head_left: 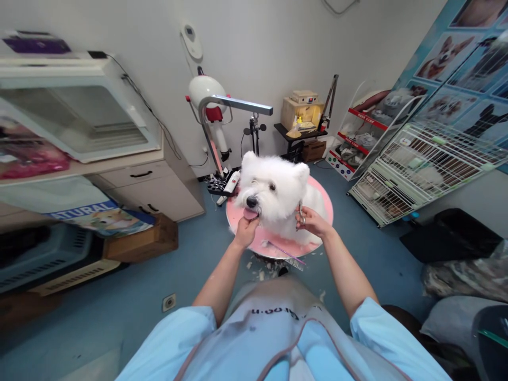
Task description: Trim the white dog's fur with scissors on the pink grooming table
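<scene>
A fluffy white dog (273, 185) sits on a round pink grooming table (327, 203), its mouth open and tongue out. Under its chin, my left hand (246, 233) is closed on the fur of the jaw. My right hand (313, 221) grips a pair of scissors (302, 212) by the handles, close beside the fur below the dog's ear. The blades lie against the white fur, and I cannot tell whether they are apart. A comb (292, 261) with a purple edge lies at the near rim of the table.
A metal grooming arm (238, 103) rises behind the dog. A tool tray (216, 185) with scissors and a white clipper (232, 181) sits at its left. Wire cages (413, 164) stand right, a cabinet (146, 185) left. Cut fur (261, 275) litters the floor.
</scene>
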{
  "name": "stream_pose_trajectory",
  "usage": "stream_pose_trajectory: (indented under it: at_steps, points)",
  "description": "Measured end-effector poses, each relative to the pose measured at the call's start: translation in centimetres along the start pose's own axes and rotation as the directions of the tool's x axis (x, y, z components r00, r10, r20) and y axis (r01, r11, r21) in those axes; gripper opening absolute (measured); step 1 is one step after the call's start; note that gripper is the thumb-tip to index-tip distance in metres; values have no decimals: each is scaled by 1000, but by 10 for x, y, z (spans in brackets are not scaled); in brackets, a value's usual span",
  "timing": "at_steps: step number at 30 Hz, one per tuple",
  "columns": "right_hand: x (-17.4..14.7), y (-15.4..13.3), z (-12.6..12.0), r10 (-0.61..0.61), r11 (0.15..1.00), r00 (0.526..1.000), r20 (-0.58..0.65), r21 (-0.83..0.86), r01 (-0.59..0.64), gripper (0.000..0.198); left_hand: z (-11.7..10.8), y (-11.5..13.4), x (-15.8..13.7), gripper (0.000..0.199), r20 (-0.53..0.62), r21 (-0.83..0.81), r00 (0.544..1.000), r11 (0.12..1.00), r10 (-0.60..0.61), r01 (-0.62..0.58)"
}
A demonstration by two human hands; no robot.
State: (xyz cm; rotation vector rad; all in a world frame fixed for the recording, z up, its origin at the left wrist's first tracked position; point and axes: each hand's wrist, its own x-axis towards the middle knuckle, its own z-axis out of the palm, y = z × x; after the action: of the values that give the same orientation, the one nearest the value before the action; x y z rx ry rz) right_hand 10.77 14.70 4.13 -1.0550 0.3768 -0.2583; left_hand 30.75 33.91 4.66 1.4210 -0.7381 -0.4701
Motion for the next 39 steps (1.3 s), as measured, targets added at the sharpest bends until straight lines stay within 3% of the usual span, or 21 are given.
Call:
stream_pose_trajectory:
  at_steps: [8, 12, 17, 22, 28, 35, 39]
  points:
    - [1, 8, 5, -15, 1000, 999, -31, -11, 15, 51, 1, -1, 2, 25, -5, -5, 1000, 1000, -17, 17]
    - [1, 14, 7, -65, 998, 992, -111, 18, 67, 55, 1, -2, 2, 26, 17, 0, 1000, 1000, -15, 15]
    - [2, 21, 13, -46, 999, 996, -74, -13, 45, 49, 3, 0, 1, 28, 17, -15, 999, 999, -31, 31]
    - [1, 35, 20, -103, 994, 971, -216, 10, 107, 54, 7, 5, 0, 28, 51, -1, 998, 999, -34, 34]
    - [-3, 54, 37, -151, 986, 964, -217, -101, 132, 50, 12, 13, -1, 28, 70, 6, 998, 1000, -12, 12]
    - [-4, 74, 64, -187, 982, 945, -268, -54, 179, 55, 15, 18, -3, 27, 76, 19, 997, 1000, 10, -11]
    - [-5, 87, 76, -196, 977, 913, -359, 4, 211, 56, 14, 20, -3, 27, 85, 11, 996, 1000, -15, 14]
